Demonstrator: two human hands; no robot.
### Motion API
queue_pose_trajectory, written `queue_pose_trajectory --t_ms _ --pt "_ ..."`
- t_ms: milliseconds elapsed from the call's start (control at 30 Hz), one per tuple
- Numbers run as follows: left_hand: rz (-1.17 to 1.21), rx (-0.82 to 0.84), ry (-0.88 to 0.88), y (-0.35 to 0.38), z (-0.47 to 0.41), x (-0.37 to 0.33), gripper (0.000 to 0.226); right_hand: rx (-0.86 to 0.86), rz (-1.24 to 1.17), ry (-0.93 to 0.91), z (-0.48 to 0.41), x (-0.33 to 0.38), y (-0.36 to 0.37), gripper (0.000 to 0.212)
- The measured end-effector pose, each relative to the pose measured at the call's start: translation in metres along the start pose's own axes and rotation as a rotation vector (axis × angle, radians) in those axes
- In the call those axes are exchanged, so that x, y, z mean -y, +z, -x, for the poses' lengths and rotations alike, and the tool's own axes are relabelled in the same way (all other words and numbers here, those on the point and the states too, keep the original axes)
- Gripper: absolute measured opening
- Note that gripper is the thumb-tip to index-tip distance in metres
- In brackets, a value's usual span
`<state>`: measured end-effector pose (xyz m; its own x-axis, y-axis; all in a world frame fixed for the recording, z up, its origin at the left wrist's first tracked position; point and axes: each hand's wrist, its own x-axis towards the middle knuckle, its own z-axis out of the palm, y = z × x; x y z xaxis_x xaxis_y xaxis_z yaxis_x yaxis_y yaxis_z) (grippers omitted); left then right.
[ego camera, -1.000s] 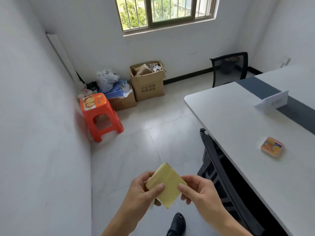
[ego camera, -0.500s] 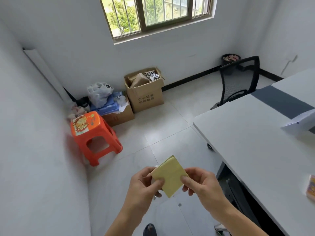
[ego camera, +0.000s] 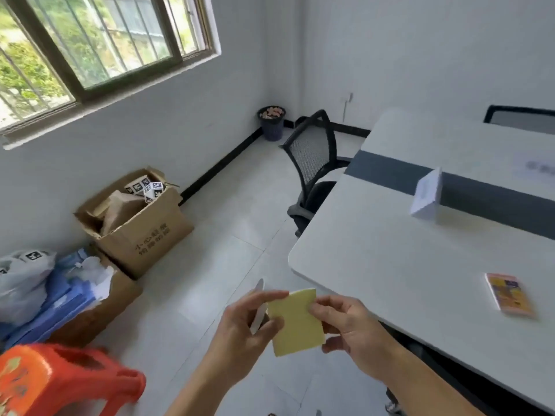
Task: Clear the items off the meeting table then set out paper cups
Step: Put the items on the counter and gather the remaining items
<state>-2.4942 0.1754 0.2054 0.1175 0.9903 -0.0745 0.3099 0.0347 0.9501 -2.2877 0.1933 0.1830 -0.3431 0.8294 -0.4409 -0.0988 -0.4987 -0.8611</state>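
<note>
Daylight comes in through the window (ego camera: 99,46) at upper left, and the pale walls spread it evenly; the room is bright. Soft shadow lies under the table (ego camera: 390,265). The stool (ego camera: 60,379) is badly smeared, and the left hand (ego camera: 246,325), right hand (ego camera: 351,328) and note (ego camera: 295,322) are slightly soft. Straight lines bow near the edges.

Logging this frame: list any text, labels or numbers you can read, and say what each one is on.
"小心轻放": top printed line on the cardboard box, read with some doubt; the line under it is too blurred.
Tent card: print too blurred to read.
White card at the right edge: grey print, blurred.
Orange packet: print unreadable.
Yellow note pad: no writing shows.
</note>
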Motion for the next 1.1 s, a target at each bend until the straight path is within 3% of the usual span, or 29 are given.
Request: queue_pose_trajectory --t_ms 267,367,433,533,667,733,833,900,1000,1100 --pt "-0.116 0.427 0.044 0.037 -0.090 -0.001 0.032 -0.176 -0.264 0.073 -0.011 0.003 -0.057 0.043" --pt "-0.012 0.544 -0.028 0.053 -0.125 -0.009 0.012 -0.273 -0.257 0.008 -0.022 0.005 -0.078 0.034" --pt "0.062 0.535 -0.098 0.064 -0.152 -0.013 0.025 -0.304 -0.288 -0.037 -0.032 0.009 -0.094 0.025" --pt "0.005 0.472 -0.100 0.087 -0.192 -0.021 0.007 -0.329 -0.336 -0.084 -0.052 0.018 -0.125 0.029" --pt "-0.062 0.495 -0.143 0.120 -0.240 -0.032 0.026 -0.250 -0.355 -0.061 -0.076 0.030 -0.183 0.037" --pt "-0.060 0.504 -0.173 0.139 -0.265 -0.035 0.027 -0.430 -0.257 -0.042 -0.087 0.028 -0.231 0.039" --pt "-0.079 0.511 -0.198 0.160 -0.290 -0.036 0.030 -1.103 0.208 0.081 -0.093 0.017 -0.319 0.034" --pt "-0.099 0.529 -0.217 0.168 -0.300 -0.036 0.033 -1.356 0.482 0.245 -0.085 0.003 -0.372 0.034" --pt "-0.113 0.547 -0.244 0.178 -0.320 -0.036 0.034 -1.378 0.528 0.574 -0.071 -0.022 -0.420 0.046" --pt "-0.107 0.568 -0.241 0.185 -0.341 -0.041 0.037 -1.290 0.531 0.724 -0.068 -0.042 -0.429 0.057"
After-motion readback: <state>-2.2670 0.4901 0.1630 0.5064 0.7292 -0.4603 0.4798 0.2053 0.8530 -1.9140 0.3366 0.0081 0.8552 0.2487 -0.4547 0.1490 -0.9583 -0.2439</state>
